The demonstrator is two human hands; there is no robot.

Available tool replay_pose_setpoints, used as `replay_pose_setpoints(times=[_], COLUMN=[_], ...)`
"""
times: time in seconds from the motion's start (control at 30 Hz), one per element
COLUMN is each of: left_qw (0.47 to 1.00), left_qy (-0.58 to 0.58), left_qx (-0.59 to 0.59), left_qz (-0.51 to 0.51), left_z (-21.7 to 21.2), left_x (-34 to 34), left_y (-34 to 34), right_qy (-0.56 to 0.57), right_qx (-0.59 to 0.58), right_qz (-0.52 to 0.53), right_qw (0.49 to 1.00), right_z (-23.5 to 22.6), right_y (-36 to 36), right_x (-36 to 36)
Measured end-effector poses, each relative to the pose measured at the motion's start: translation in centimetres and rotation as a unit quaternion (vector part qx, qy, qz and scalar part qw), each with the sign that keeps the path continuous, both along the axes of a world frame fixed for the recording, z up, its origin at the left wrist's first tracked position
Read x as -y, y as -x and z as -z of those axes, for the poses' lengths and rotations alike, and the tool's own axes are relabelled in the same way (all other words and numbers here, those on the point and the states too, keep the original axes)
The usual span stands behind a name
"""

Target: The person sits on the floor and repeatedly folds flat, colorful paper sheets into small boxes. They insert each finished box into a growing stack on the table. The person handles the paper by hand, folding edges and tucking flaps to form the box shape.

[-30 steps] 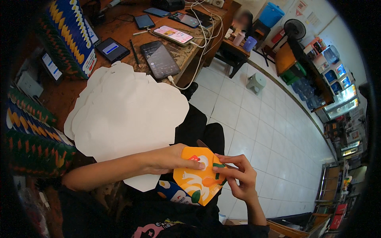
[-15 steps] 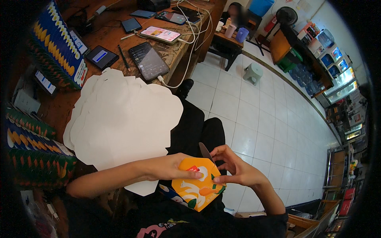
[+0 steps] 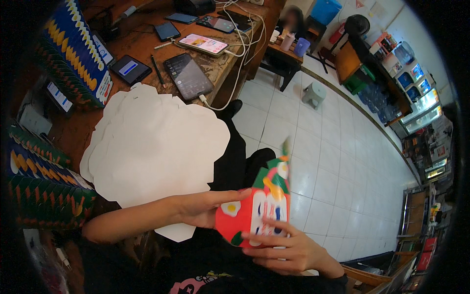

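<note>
A printed cardboard carton (image 3: pixel 245 220), folded and partly open, sits above my lap. Its visible face is red and white with egg pictures, and green flaps rise at the upper right, one tip blurred. My left hand (image 3: pixel 208 205) grips it on the left side, thumb along the top and fingers hidden behind. At its lower right, my right hand (image 3: pixel 286 250) has its fingers laid across the face; the thumb is out of sight. Beside my left forearm lies a stack of white die-cut card sheets (image 3: pixel 156 142) with scalloped edges, across the table edge and my lap.
Printed cartons stand nested in a tall blue stack (image 3: pixel 73 54) and a green stack (image 3: pixel 49 201) at the left. Several phones (image 3: pixel 188 76), a pencil (image 3: pixel 157 71) and white cables (image 3: pixel 245 49) lie on the worn wooden table. Beyond are a grey stool (image 3: pixel 314 94) and a seated person.
The carton has turned from its yellow face to a red and white one, its flaps now pointing up. My right hand has moved from its upper right edge down to the lower right.
</note>
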State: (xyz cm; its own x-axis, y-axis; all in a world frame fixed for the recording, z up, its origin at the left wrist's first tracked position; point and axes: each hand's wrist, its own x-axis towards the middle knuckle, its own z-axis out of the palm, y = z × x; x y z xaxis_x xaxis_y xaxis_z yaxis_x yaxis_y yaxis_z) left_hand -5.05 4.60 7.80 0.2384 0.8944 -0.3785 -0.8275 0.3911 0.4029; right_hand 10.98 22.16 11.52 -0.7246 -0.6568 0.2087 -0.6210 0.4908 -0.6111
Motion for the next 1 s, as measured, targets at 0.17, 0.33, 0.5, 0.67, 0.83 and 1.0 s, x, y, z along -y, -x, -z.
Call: replay_pose_setpoints(times=[0.17, 0.33, 0.5, 0.67, 0.83, 1.0], left_qw=[0.983, 0.922, 0.920, 0.908, 0.890, 0.830], left_qy=[-0.112, -0.118, -0.031, -0.073, -0.130, -0.099], left_qx=[-0.145, -0.369, -0.389, -0.409, -0.434, -0.549], left_qz=[-0.031, -0.007, -0.029, -0.045, -0.052, -0.018], left_z=[0.5, 0.8, 0.6, 0.8, 1.5, 1.3], left_x=[-0.5, -0.5, -0.4, -0.3, -0.4, -0.7], left_y=[-0.2, -0.8, -0.4, -0.4, -0.6, -0.7], right_qy=[0.024, 0.015, 0.056, -0.071, 0.009, 0.150], right_qx=[0.025, 0.050, -0.064, -0.022, 0.055, 0.059], right_qz=[-0.001, -0.015, 0.305, 0.350, 0.290, 0.326], right_qw=[0.999, 0.999, 0.949, 0.934, 0.955, 0.932], right_z=[0.5, 1.1, 0.0, 0.3, 1.7, 2.7], right_y=[0.1, 1.0, 1.6, 3.3, 3.2, 3.1], right_x=[-0.4, -0.9, -1.7, -1.7, -1.6, -1.0])
